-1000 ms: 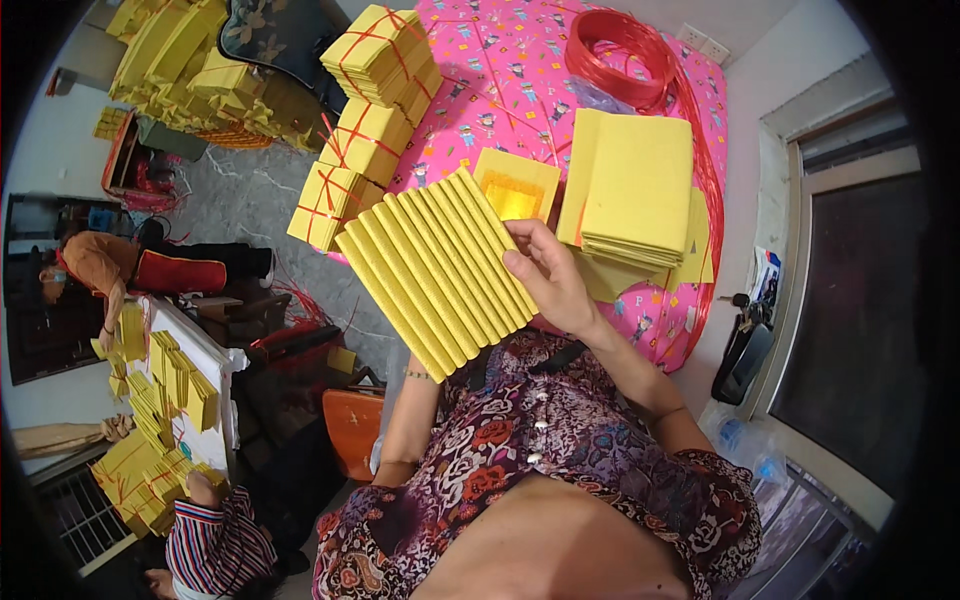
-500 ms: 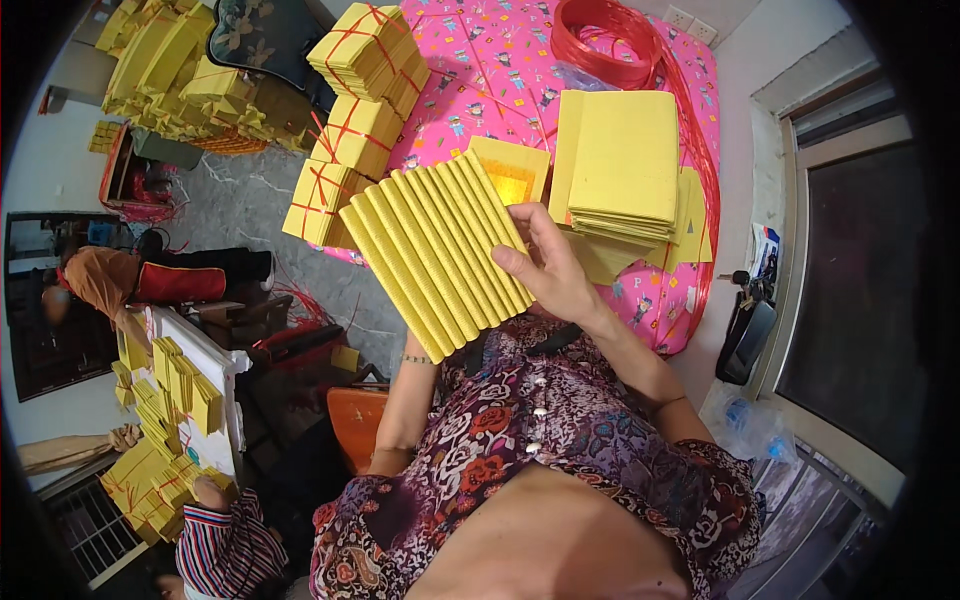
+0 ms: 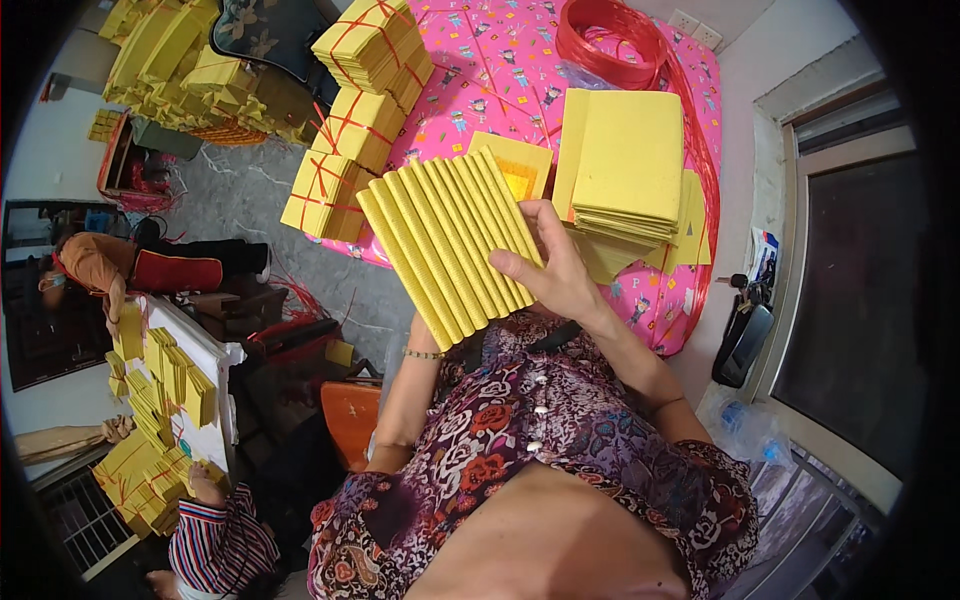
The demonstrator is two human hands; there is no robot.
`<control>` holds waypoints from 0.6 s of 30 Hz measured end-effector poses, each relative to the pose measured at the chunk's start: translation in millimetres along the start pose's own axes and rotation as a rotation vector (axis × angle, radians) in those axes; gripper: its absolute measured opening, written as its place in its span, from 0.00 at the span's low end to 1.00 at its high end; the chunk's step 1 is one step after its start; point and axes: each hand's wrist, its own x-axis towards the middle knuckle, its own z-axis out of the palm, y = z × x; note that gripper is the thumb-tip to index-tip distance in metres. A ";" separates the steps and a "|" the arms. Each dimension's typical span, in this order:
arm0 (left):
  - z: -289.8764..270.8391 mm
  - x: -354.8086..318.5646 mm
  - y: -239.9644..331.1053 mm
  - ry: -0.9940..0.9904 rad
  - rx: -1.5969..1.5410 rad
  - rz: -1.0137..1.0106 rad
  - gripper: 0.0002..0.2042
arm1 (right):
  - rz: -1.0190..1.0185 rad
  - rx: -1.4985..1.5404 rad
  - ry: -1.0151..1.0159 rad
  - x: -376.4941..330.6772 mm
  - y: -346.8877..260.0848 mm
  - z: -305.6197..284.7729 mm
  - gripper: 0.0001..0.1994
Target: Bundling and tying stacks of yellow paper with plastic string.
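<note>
the right hand (image 3: 555,268) was up at chest height, fingers spread flat and curled over the near edge of a fanned row of folded yellow papers (image 3: 445,240), thumb pointing in across the ribs. the fan sat tilted, its ridges running from upper right down to lower left, held above the edge of the pink patterned table cover (image 3: 480,75). the left hand was hidden under the fan; only its forearm with a thin bracelet (image 3: 424,354) showed rising beneath it, so whether it gripped or just propped the papers could not be told.

just beyond the fan, on the cover, lay a single yellow sheet with an orange middle (image 3: 515,165), partly tucked behind the ridges. to the right of it stood a tall stack of plain yellow sheets (image 3: 625,160), close by the right hand's knuckles but apart from them. at the far end of the table, a coil of red string (image 3: 605,30) trailed down the right side. on the left edge, bundles of yellow paper tied with red string (image 3: 360,95) were piled in steps.

down to the left, another person in an orange top (image 3: 85,265) was bent beside a white table bearing more yellow packets (image 3: 165,365), and someone in a striped top (image 3: 220,545) sat near the lower edge.
</note>
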 end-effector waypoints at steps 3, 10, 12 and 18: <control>-0.8 -5.0 -0.7 0.002 -0.005 -0.009 0.40 | 0.001 -0.014 0.004 0.5 2.2 -0.8 0.28; -0.9 -5.3 -3.0 0.008 -0.010 -0.039 0.40 | 0.022 0.016 -0.013 0.7 -1.1 -2.8 0.27; -0.4 0.9 -3.5 0.010 -0.011 -0.049 0.39 | 0.025 0.020 -0.003 0.5 -2.5 -2.0 0.27; 1.0 10.5 -3.1 0.015 -0.017 -0.072 0.39 | 0.057 -0.053 0.011 -3.0 -8.1 -4.3 0.32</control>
